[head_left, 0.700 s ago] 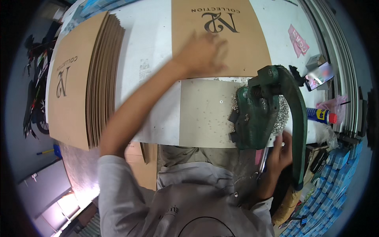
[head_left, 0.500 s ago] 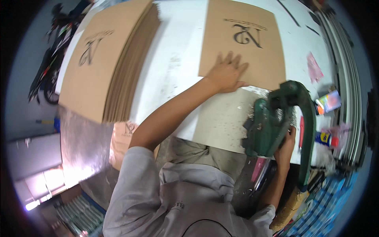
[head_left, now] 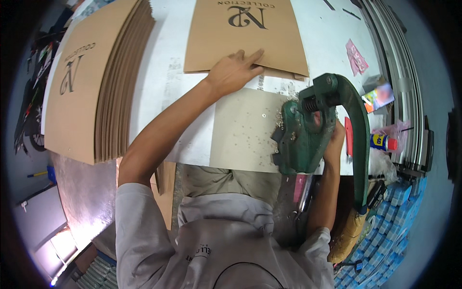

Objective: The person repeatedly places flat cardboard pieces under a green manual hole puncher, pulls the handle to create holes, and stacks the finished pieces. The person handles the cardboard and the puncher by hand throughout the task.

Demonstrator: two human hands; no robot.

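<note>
A flat brown paper bag (head_left: 250, 43) with dark print lies on the white table, its near edge slightly raised and showing a layer underneath. My left hand (head_left: 231, 72) rests across that near edge, two fingers spread on top and the thumb along the edge. To the right stands a green hand press (head_left: 308, 135) with a long curved lever, its grip wrapped in yellowish tape. My right hand (head_left: 335, 139) is behind the press, with its fingers hidden. Between the bag and me is a grey sheet (head_left: 238, 130) with small bits, ring-like in places, scattered on it.
A thick stack of similar brown bags (head_left: 86, 82) sits on the left. Beyond the press lie a red-handled tool (head_left: 349, 137), a blue spray can (head_left: 382, 142) with a red cap, a colourful box (head_left: 378, 98) and a pink plastic piece (head_left: 356, 58). Metal rails (head_left: 397, 82) run along the right.
The view has shifted, so the table's things appear farther left and higher. My left hand has gone from lying flat with fingers fanned to fewer fingers stretched, and the bag's near edge now gapes.
</note>
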